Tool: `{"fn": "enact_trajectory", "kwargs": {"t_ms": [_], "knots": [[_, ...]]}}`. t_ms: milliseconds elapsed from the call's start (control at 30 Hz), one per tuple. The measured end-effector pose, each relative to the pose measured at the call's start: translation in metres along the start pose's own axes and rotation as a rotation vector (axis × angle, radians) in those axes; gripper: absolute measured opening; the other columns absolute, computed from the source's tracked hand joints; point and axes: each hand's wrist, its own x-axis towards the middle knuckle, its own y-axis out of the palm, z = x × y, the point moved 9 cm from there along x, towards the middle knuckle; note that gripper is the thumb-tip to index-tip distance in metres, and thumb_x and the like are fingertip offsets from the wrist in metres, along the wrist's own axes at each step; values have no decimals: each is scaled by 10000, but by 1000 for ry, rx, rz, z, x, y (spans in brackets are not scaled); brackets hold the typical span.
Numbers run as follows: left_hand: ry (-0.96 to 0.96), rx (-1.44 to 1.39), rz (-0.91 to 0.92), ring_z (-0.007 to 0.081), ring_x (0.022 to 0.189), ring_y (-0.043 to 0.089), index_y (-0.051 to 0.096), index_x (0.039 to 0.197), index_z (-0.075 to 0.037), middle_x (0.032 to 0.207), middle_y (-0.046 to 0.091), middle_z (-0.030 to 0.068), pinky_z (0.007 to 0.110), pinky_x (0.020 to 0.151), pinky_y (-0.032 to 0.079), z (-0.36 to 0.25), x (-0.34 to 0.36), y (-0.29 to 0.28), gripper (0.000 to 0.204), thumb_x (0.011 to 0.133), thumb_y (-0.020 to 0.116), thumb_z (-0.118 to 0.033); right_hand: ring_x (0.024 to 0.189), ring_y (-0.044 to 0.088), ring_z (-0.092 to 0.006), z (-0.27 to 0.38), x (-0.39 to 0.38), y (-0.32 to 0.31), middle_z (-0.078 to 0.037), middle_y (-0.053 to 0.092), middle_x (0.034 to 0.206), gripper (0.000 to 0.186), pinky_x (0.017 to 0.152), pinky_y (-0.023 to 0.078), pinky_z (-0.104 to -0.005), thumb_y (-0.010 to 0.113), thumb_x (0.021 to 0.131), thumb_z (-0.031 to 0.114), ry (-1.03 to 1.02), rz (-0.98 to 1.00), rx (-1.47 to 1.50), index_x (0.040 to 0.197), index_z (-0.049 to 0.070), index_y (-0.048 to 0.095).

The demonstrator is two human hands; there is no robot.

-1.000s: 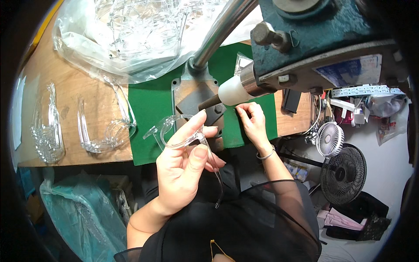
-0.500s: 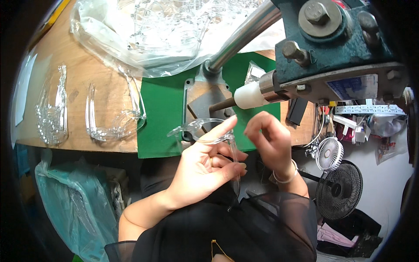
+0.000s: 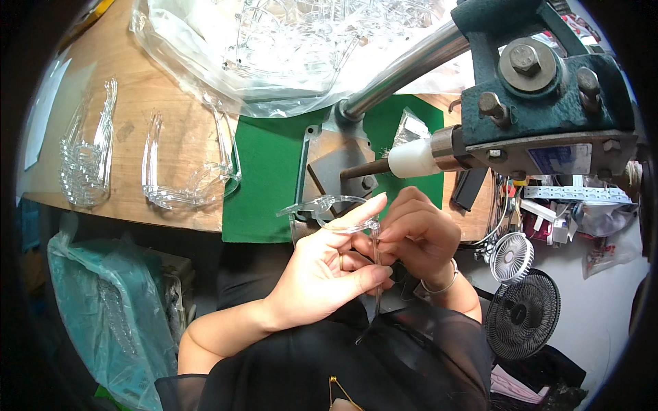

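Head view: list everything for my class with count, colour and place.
Held glasses frame: one, clear, left hand
Frame groups: two, clear, bench's left
Bag of frames: one, translucent, bench's far side
Machine: one, dark green and metal, upper right
Mat: one, green, under the machine
Bench: one, brown, under the mat
Packet: one, clear, mat's far right
Oblong item: one, black, bench's right
Sheet: one, white, bench's far left
Fans: two, white and black, right
Wrapped item: one, teal, lower left
Clutter: uncountable, mixed colours, right
Bracelet: one, silvery, right wrist
Top: one, black, lower centre
Left hand: one, bare, centre, holding the frame
Right hand: one, bare, at the frame's hinge
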Motion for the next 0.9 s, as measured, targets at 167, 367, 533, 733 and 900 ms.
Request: {"fn": "enact_trajectory", "kwargs": {"t_ms": [167, 367, 533, 733, 900], "knots": [[-36, -36, 37, 184, 712, 612, 234, 1332, -52, 851, 572, 104, 259, 654, 506, 1, -1, 3, 690, 749, 580, 78, 680, 506, -159, -13, -3, 2, -29, 581, 707, 126, 631, 407, -257, 682, 664, 21, 95, 14, 228, 756, 42, 600], [25, 96, 37, 166, 743, 604, 237, 1332, -58, 872, 571, 103, 257, 672, 506, -3, -3, 3, 696, 745, 577, 92, 693, 497, -151, -13, -2, 5, -30, 573, 705, 112, 635, 400, -256, 672, 682, 17, 193, 64, 261, 764, 33, 597], [15, 44, 43, 141, 718, 588, 229, 1336, -65, 848, 568, 98, 253, 684, 501, 0, 1, 5, 729, 725, 582, 117, 680, 498, -148, -10, -4, -3, -38, 576, 717, 114, 632, 399, -258, 676, 699, 48, 107, -9, 227, 778, 24, 596], [247, 116, -48, 156, 753, 599, 204, 1338, -99, 854, 586, 126, 266, 693, 502, -44, 31, 27, 775, 706, 590, 130, 653, 506, -172, 43, -14, -136, -92, 571, 775, 197, 662, 426, -315, 554, 822, 214, -272, -719, 48, 872, 23, 567], [221, 9, -30, 182, 757, 612, 158, 1340, -147, 897, 601, 148, 265, 674, 507, -35, 53, 30, 732, 767, 578, 31, 854, 477, -232, 151, 28, -171, -111, 502, 894, 379, 931, 317, -418, 520, 795, 368, -610, -899, 45, 968, 32, 495]]}}
